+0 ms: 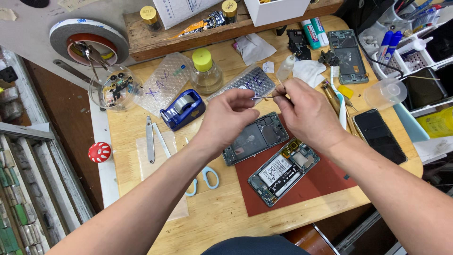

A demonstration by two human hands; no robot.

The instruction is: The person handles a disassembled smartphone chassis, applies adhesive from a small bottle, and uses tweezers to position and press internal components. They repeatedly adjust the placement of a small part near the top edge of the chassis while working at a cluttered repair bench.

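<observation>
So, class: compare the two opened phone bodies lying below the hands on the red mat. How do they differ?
The upper phone frame looks mostly hollow and dark grey, while the lower opened phone is filled with a white-labelled battery and circuit parts. The upper phone frame sits partly off the red mat and is partly covered by the left hand; the lower opened phone lies wholly on the mat, uncovered. Both are rectangular, lie flat and are tilted the same way.
</observation>
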